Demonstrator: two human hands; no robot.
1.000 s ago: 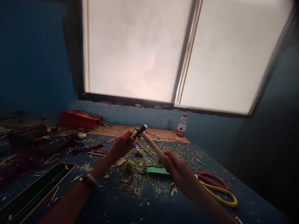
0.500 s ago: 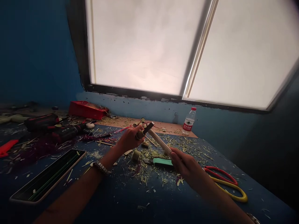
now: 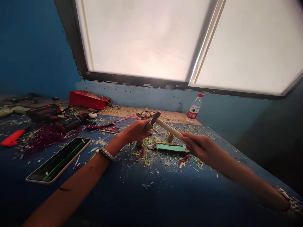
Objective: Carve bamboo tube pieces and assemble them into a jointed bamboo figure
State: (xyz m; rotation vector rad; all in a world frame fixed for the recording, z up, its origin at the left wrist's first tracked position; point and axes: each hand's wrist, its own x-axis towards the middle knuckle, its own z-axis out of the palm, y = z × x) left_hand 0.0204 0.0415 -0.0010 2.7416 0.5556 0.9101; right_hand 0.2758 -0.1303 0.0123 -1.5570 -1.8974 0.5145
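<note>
My left hand [image 3: 137,130] is closed around a short bamboo tube [image 3: 148,126], above the shavings. My right hand [image 3: 196,143] grips the pale wooden handle of what looks like a hammer [image 3: 169,128]. Its dark, narrow metal head slants up and meets the bamboo tube at its lower end; whether it goes inside the tube cannot be made out. Under the hands lies a mint-green utility knife [image 3: 172,148] with its blade out. A small bamboo piece [image 3: 170,137] stands behind the knife, and another [image 3: 140,142] sits below my left hand.
A phone [image 3: 60,160] lies at the left, near black-and-red power drills [image 3: 71,122], purple threads [image 3: 47,138] and a red-handled tool [image 3: 13,138]. Along the wall stand a red box [image 3: 88,100], several bamboo pieces [image 3: 145,111] and a water bottle [image 3: 194,108]. Shavings cover much of the blue table.
The view has tilted down, so the table sits higher in it. My right hand has shifted right, uncovering the knife's end. The red and yellow scissors no longer show.
</note>
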